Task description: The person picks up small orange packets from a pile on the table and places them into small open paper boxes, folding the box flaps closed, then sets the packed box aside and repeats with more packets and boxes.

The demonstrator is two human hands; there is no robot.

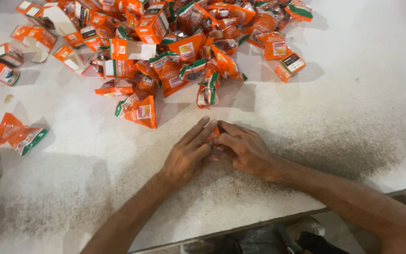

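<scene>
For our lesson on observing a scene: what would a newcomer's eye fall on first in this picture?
First, the big heap of orange cartons spread across the far side of the white table. Next, at the near middle, the left hand and right hand pressed together around a small orange piece. A lone flattened carton lies far left.

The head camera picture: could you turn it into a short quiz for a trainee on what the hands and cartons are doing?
1. True or false: the left hand and the right hand are pressed together on the white table.
2. What do the two hands enclose? A) a small orange carton B) a blue bottle C) a metal spoon
3. Where does the pile of orange cartons lie relative to the hands?

Key
1. True.
2. A: a bit of the small orange carton shows between the fingers.
3. Beyond the hands, at the table's far side; one flattened carton lies apart to the left.
</scene>
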